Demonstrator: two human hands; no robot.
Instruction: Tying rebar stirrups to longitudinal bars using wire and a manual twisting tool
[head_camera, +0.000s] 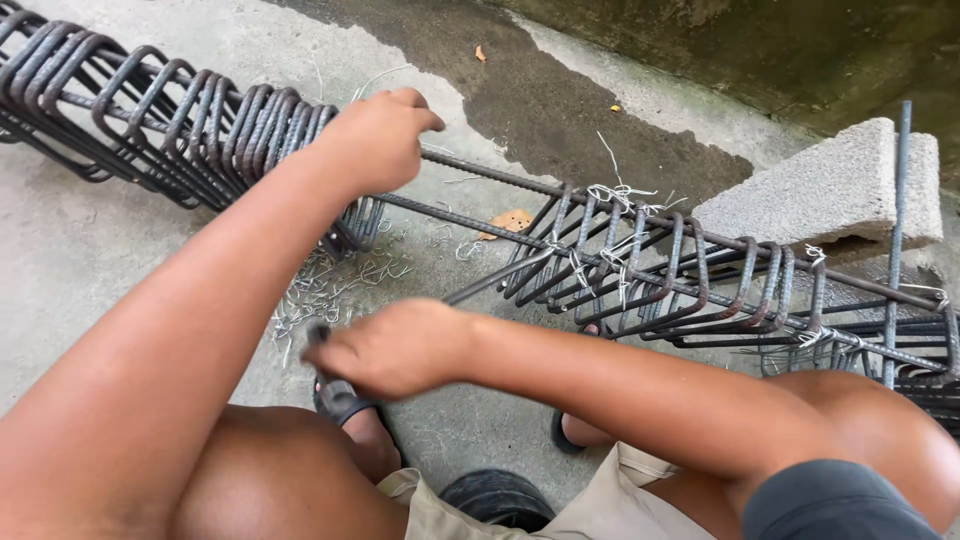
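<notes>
We are mid-way through tying stirrups to the long bars (480, 222) above the concrete floor (80, 250); our left hand (375, 135) closes on the bunched stirrups (230, 135); our right hand (395, 350) grips a dark tool handle (318, 335); next, we judge, comes separating one stirrup.

I see dark grey ribbed steel stirrups (230, 130) on ribbed rods (480, 170), pale silver tie wires (610, 195), a light grey speckled concrete block (830, 185), grey concrete floor (70, 240) with a darker damp patch (560, 100), and beige shorts (610, 500).
</notes>
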